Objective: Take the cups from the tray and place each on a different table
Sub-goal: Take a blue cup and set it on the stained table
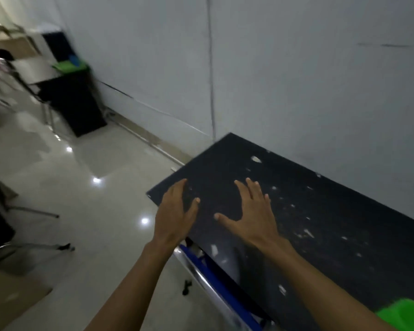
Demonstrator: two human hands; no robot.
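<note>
A black table (320, 199) with a scratched, speckled top runs along the grey wall on the right. Over its near left end my left hand (176, 211) and my right hand (251, 209) hover with fingers spread, both holding nothing. At the bottom right corner a bright green object (409, 314) lies on the table, cut off by the frame edge; I cannot tell whether it is the tray. No cup shows anywhere. The picture is blurred.
A blue and chrome chair (213, 278) is tucked under the table's near edge. Far left stand a pale table (34, 70) with metal legs and a dark bin (74, 101) with green items on top. Glossy tiled floor (81, 199) lies between.
</note>
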